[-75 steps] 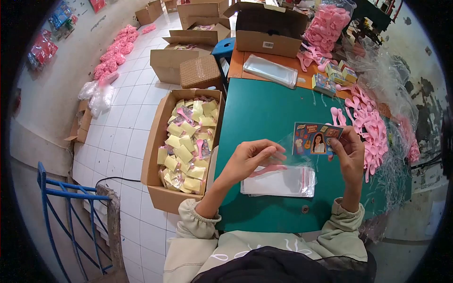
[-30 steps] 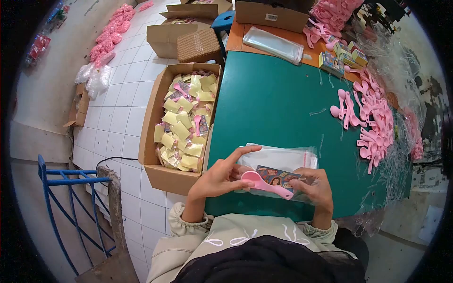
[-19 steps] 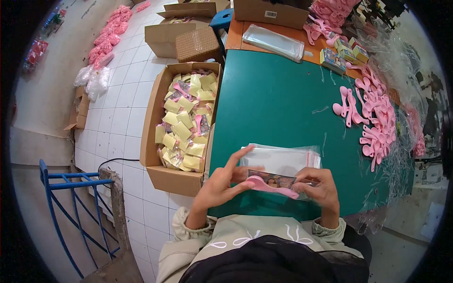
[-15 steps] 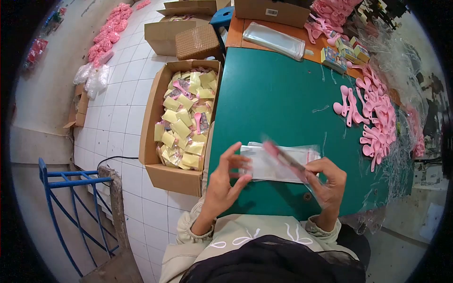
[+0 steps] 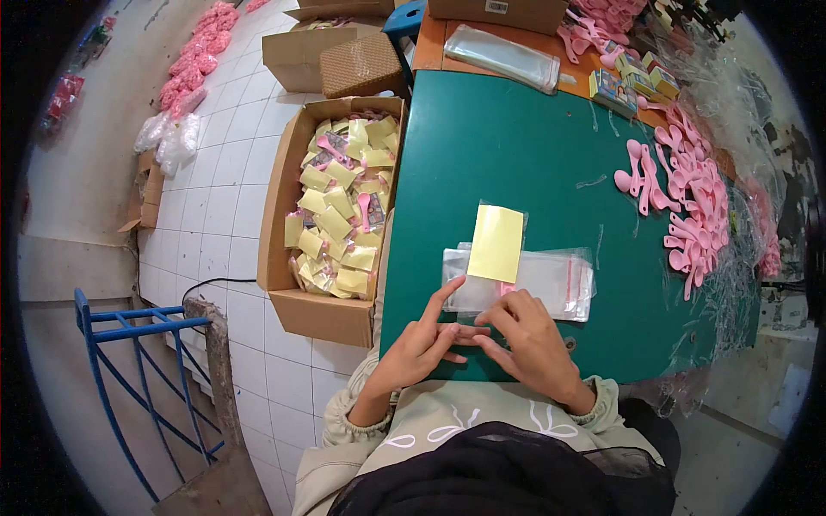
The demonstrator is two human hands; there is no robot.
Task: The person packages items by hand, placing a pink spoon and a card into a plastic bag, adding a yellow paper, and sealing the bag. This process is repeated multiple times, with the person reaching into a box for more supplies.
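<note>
A clear plastic packet with a pale yellow card (image 5: 496,243) extends past the far edge of a stack of clear plastic bags (image 5: 555,284) on the green table. Something pink shows at its near end. My right hand (image 5: 533,340) has bent fingers over that near end and appears to grip it; the exact contact is hidden. My left hand (image 5: 420,351) is beside it, index finger stretched toward the packet's lower left corner. Its other fingers are spread and reach toward my right thumb, with nothing visible held in them.
Pink plastic spoons (image 5: 693,206) lie heaped along the table's right side, near crumpled clear wrap (image 5: 731,103). Small picture boxes (image 5: 613,92) and more clear bags (image 5: 503,56) lie at the back. Left of the table stands a cardboard box (image 5: 323,318) full of yellow-card packets.
My right hand has brought the packet left and turned it so the yellow card faces up. My hands have come close together at its near end.
</note>
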